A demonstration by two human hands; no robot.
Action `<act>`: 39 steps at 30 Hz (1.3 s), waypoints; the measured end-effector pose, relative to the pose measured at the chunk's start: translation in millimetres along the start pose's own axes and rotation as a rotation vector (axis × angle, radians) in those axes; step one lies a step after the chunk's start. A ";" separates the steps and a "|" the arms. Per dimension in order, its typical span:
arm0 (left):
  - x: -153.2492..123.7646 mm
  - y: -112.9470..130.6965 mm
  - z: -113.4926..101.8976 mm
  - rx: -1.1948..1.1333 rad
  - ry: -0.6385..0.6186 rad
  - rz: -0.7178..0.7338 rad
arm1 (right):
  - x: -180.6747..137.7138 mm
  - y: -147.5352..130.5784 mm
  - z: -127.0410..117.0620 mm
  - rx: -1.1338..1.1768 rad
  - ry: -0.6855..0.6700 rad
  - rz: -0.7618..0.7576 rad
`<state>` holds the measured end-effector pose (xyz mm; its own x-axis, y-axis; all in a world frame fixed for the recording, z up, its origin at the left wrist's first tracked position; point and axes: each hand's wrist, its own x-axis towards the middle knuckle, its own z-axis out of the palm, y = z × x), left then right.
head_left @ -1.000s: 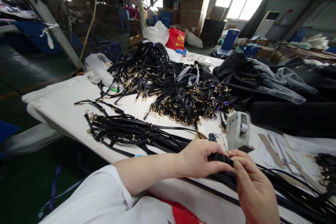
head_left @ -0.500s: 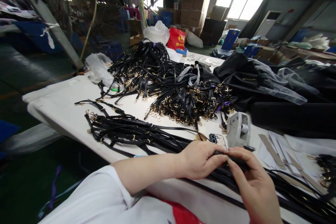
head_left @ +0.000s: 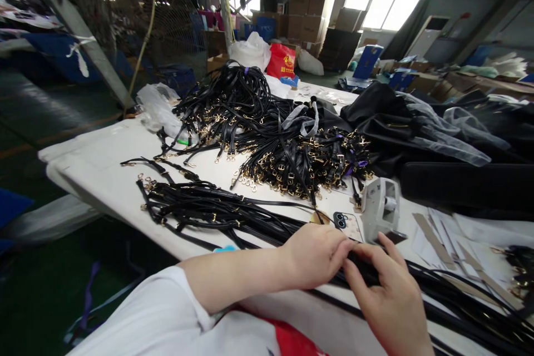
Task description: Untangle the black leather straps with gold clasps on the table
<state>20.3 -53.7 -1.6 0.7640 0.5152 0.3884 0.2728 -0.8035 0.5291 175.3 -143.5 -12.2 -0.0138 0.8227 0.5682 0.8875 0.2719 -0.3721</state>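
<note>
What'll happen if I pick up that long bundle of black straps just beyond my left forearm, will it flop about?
Probably: the black straps look thin and lie in loose bends. They may tangle, since they overlap one another. The gold clips at the far-left end might swing or catch, as they look like hard metal.

Gold Chinese characters on a red bag (head_left: 275,55), not clear enough to read.
On this bag, larger characters stand above smaller gold print; the stacked cardboard boxes (head_left: 299,1) carry only faint marks, which are also not readable.
</note>
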 end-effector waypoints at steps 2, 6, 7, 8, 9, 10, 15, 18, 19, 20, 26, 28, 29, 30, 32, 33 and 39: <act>3.5 -2.6 -4.4 -0.169 0.057 -0.132 | 2.6 -0.8 -3.7 0.014 -0.004 0.002; 10.7 -13.9 -7.7 -0.531 0.101 -0.389 | 3.6 1.5 -9.7 0.056 -0.022 0.109; 12.0 -17.4 -7.6 -0.614 0.108 -0.435 | 2.8 2.6 -10.5 0.065 -0.024 0.137; 13.1 -21.0 -7.5 -0.690 0.120 -0.480 | 1.7 3.6 -11.1 0.075 -0.029 0.160; 14.0 -24.6 -7.8 -0.755 0.138 -0.525 | 0.3 4.7 -11.5 0.084 -0.032 0.177; 14.9 -28.2 -8.8 -0.809 0.161 -0.567 | -1.4 5.8 -11.8 0.091 -0.035 0.191; 17.3 -42.1 -20.0 -0.905 0.138 -0.628 | -10.3 12.6 -13.3 0.114 -0.027 0.294; 16.3 -38.0 -23.9 -0.781 -0.027 -0.464 | -10.8 14.1 -11.8 0.192 -0.084 0.371; 15.7 -33.6 -23.7 -0.689 -0.065 -0.384 | -9.8 13.1 -10.3 0.251 -0.147 0.388; 15.0 -28.4 -23.0 -0.586 -0.094 -0.308 | -8.6 11.4 -8.4 0.328 -0.242 0.403; 10.9 -13.3 -25.5 -0.332 -0.268 -0.077 | -5.9 0.0 -5.3 0.743 -0.539 0.609; 9.2 -20.7 -32.3 -0.270 -0.323 0.010 | -7.1 0.0 -10.7 0.765 -0.456 0.672; 8.1 -25.5 -36.0 -0.207 -0.345 0.046 | -7.8 0.8 -13.8 0.765 -0.422 0.705; 6.9 -30.2 -39.5 -0.148 -0.365 0.067 | -8.3 2.2 -16.6 0.755 -0.396 0.729; 4.2 -38.5 -45.0 -0.126 -0.420 0.050 | -8.7 6.0 -20.4 0.692 -0.362 0.734; 2.8 -41.6 -47.1 -0.165 -0.452 0.018 | -8.6 8.1 -21.2 0.636 -0.366 0.720; -1.3 -48.6 -51.0 -0.351 -0.463 -0.161 | -4.1 10.5 -17.5 0.359 -0.386 0.636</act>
<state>-23.7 -0.1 10.6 0.9259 0.3752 -0.0441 0.2566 -0.5391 0.8022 192.7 -152.8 -5.6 0.2257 0.9693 -0.0980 0.5788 -0.2143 -0.7868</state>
